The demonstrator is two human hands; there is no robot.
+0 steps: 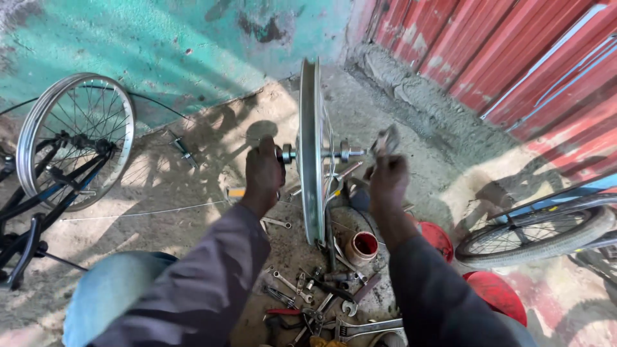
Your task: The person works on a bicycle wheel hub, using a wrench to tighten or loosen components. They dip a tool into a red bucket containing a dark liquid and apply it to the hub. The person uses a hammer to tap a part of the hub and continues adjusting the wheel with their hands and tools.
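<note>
A bare bicycle wheel rim (pixel 310 148) stands upright and edge-on in front of me, its axle (pixel 340 153) sticking out on both sides. My left hand (pixel 264 172) grips the left end of the axle at the hub. My right hand (pixel 387 180) holds a metal wrench (pixel 384 141) up by the right end of the axle. Both sleeves are dark grey.
Wrenches, pliers and small parts (pixel 315 302) lie on the sandy ground below, with a small open tin (pixel 360 248) and red lids (pixel 495 292). An upturned bicycle with a spoked wheel (pixel 74 138) is at left, a tyred wheel (pixel 533 228) at right. Turquoise wall and red shutter behind.
</note>
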